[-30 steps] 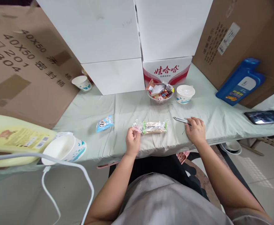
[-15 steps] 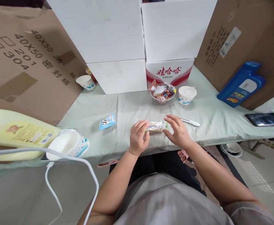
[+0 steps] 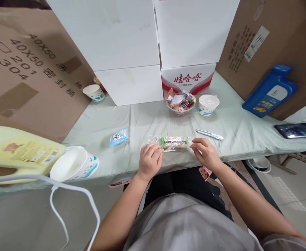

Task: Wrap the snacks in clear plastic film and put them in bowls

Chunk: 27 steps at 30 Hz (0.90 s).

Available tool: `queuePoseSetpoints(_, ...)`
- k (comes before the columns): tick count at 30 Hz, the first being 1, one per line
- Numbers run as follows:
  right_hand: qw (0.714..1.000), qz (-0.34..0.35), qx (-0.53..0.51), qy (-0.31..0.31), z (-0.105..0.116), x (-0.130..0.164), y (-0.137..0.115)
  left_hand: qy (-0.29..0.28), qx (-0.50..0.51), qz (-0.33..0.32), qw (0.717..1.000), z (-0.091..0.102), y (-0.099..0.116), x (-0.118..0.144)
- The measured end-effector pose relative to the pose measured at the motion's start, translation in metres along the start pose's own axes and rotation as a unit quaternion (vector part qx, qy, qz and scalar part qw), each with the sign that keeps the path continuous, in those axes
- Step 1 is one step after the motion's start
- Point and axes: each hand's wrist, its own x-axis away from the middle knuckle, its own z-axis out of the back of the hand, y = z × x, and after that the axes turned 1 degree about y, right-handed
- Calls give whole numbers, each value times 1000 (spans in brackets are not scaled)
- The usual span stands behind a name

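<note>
A snack bar in a clear wrapper with green bands (image 3: 174,142) lies on the pale green table cloth (image 3: 142,120) near the front edge. My left hand (image 3: 150,161) pinches the wrapper's left end. My right hand (image 3: 206,153) pinches its right end. A small utility knife (image 3: 209,134) lies on the cloth just beyond my right hand, untouched. A blue and white snack packet (image 3: 119,136) lies to the left of the bar.
A bowl of mixed wrapped snacks (image 3: 180,101) and an empty paper bowl (image 3: 207,104) stand by the white boxes (image 3: 132,45). More paper bowls (image 3: 74,165) (image 3: 93,92), a yellow jug (image 3: 19,153), a blue bottle (image 3: 270,91), a phone (image 3: 296,130) and large cardboard boxes (image 3: 24,69) surround the table.
My right hand let go of the knife, which now lies on the cloth, and moved left to the bar's right end. My left hand stayed at the left end.
</note>
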Motion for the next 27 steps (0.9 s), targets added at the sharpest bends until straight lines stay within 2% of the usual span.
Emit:
queuePoseSetpoints(3, 1000, 17, -7, -22, 7, 16, 0, -76, 30, -29, 996, 11, 9, 20)
queuePoseSetpoints(6, 998, 17, 3, -62, 13, 32, 4, -137, 45, -24, 989, 19, 14, 39)
queuePoseSetpoints(8, 998, 6, 10, -56, 17, 37, 4, -149, 51, -5, 988, 24, 17, 44)
queuePoseSetpoints(11, 1000, -6, -17, 6, 20, 32, -5, -134, 68, 20, 988, 25, 20, 36)
queuePoseSetpoints(13, 998, -4, -55, 19, 19, 22, -15, -122, 86, 26, 988, 20, 21, 24)
queuePoseSetpoints(16, 995, 17, -91, -24, 8, 1, -26, -131, 92, 39, 986, 3, 18, 4)
queuePoseSetpoints(19, 995, 36, -80, -44, -9, -18, -25, -154, 61, 77, 983, -15, 9, -8)
queuePoseSetpoints(23, 995, 19, -26, -99, -31, -34, -13, -196, 28, 123, 972, -30, -4, -5)
queuePoseSetpoints(27, 983, -17, 32, -181, -44, -45, -8, -201, 27, 149, 968, -34, -7, 2)
